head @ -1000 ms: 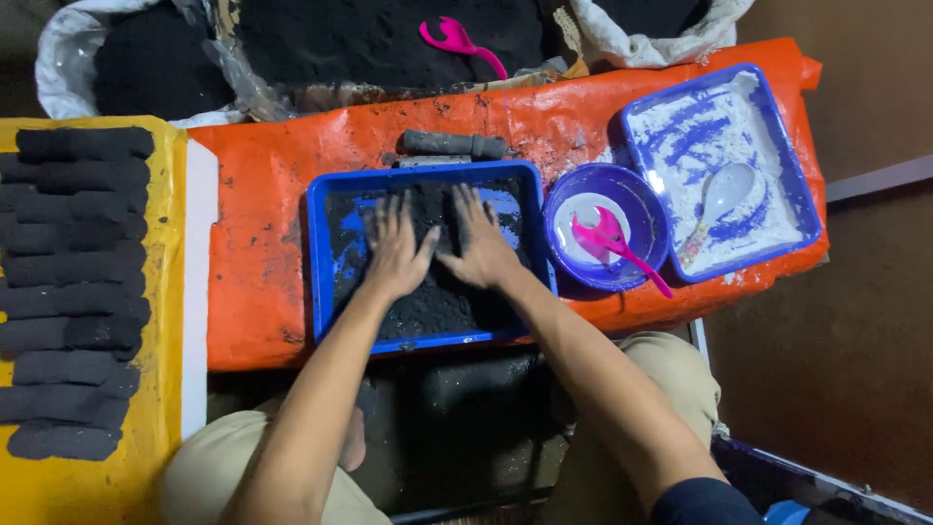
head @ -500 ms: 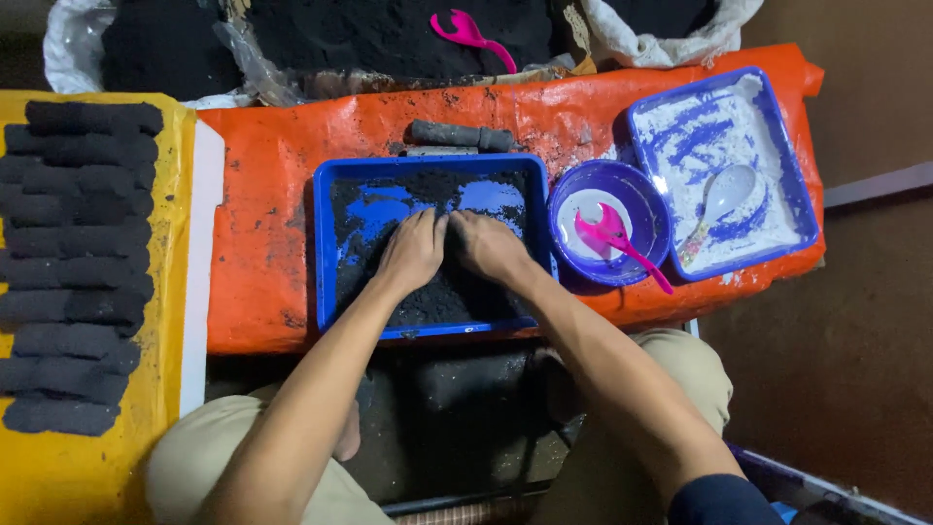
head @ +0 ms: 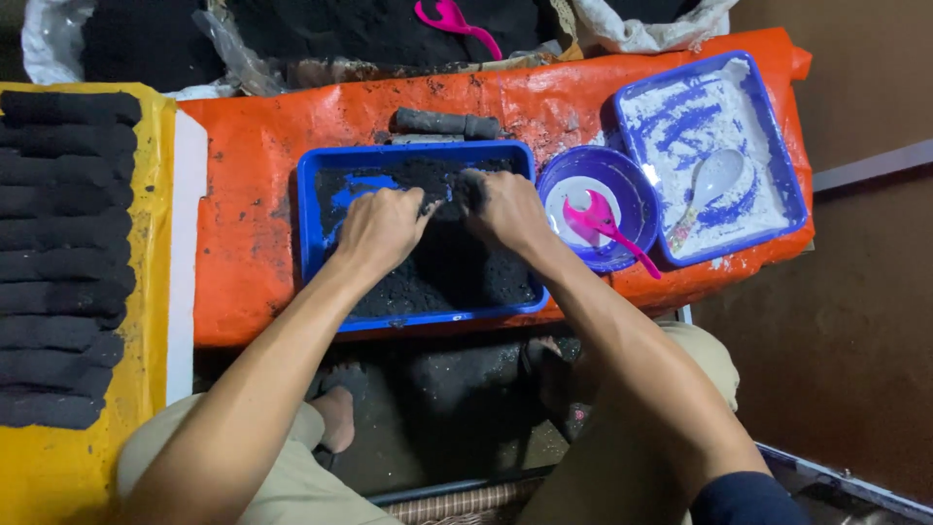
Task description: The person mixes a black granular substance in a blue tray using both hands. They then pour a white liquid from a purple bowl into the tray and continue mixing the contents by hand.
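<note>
Both my hands are down in a blue tray (head: pixel 313 228) that holds a black, damp-looking powder (head: pixel 442 277). My left hand (head: pixel 382 228) is curled into a loose fist on the powder near the tray's middle. My right hand (head: pixel 505 209) is beside it, fingers bent and gripping a clump of the black powder. The hands are almost touching. The tray rests on an orange sheet (head: pixel 243 214).
A black pressed log (head: pixel 445 123) lies just behind the tray. Right of it stand a blue bowl (head: pixel 622 190) with a pink scoop (head: pixel 603 224), and a blue tray of white powder (head: pixel 700 126) with a white spoon (head: pixel 712 180). Several black logs (head: pixel 63 253) lie on yellow sheeting at left.
My hands went from flat and spread on the powder to drawn together and curled, gathering the black powder toward the tray's middle.
</note>
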